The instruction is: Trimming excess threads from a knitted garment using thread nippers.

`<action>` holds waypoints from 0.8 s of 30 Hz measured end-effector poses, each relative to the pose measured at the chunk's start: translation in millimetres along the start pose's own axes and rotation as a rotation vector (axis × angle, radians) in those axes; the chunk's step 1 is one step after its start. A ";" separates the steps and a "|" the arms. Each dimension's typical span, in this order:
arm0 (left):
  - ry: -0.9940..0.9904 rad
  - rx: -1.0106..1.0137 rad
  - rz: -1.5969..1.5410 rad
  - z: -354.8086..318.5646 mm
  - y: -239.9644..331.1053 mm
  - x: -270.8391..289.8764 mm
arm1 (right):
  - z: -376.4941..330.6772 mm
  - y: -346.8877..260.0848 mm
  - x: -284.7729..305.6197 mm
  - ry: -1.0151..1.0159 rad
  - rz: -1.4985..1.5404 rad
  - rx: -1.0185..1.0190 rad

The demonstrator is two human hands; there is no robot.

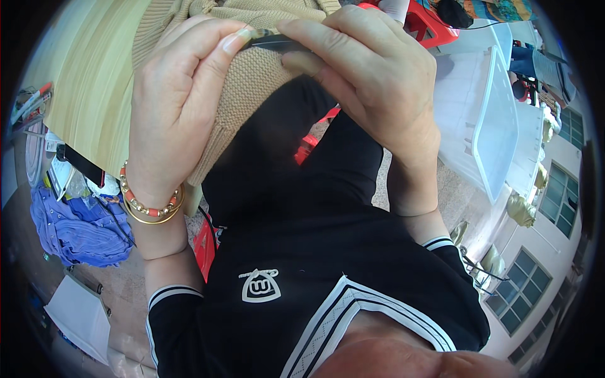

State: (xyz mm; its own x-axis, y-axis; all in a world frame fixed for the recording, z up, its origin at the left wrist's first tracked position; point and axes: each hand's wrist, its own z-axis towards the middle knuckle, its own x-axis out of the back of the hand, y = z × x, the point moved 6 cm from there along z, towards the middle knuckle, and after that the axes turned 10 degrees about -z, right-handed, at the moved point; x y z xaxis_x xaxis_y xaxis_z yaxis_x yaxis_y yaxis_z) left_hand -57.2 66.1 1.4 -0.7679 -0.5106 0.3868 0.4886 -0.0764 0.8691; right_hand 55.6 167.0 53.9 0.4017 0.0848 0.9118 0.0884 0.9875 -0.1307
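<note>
A beige knitted garment (pixel 252 82) lies over the table edge and hangs down in front of my dark trousers. My left hand (pixel 173 107) is closed on it, thumb and forefinger pinching its upper edge. From the right, my right hand (pixel 378 75) grips a slim dark tool (pixel 277 43) between thumb and fingers. The tool's narrow end reaches toward my left thumb tip, close against the knit. Its grip is hidden in my fingers, so its exact kind does not show.
A pale wooden table (pixel 88 94) fills the upper left, with a dark phone-like slab (pixel 85 165) at its near edge. Purple-blue cloth (pixel 82 227) is heaped below. A translucent white plastic bin (pixel 485 126) stands at right, near a red stool (pixel 428 25).
</note>
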 end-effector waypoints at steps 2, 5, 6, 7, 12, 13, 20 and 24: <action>0.010 0.005 -0.008 0.0 0.6 -0.7 | -13.2 8.5 -17.3 0.137 -0.042 0.068; 0.011 -0.002 -0.017 -2.0 -0.5 0.8 | -22.9 11.5 -25.4 0.258 -0.025 0.138; 0.002 -0.017 -0.020 -2.8 -0.2 1.3 | -24.0 12.7 -26.9 0.243 0.030 0.138; -0.006 -0.017 -0.020 -3.5 0.0 1.6 | -24.6 15.5 -24.0 0.244 0.031 0.130; 0.049 -0.053 -0.083 -17.6 6.8 3.3 | -24.0 29.8 -14.6 0.097 0.476 0.061; 0.031 -0.048 -0.081 -19.8 4.0 1.2 | -20.4 27.7 -10.2 -0.052 0.580 -0.286; 0.229 -0.066 -0.187 -33.9 -8.4 11.7 | -22.8 22.2 -35.1 -0.059 0.749 -0.267; 0.265 -0.086 -0.178 -37.7 -8.6 15.0 | -21.3 18.8 -36.7 -0.078 0.709 -0.238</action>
State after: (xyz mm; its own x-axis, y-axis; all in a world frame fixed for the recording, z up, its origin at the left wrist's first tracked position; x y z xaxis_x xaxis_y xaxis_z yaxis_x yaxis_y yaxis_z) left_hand -57.4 26.9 -11.9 -0.7155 -0.6868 0.1279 0.3986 -0.2510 0.8821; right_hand 62.0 179.6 9.6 0.3707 0.7074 0.6018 0.0310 0.6382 -0.7692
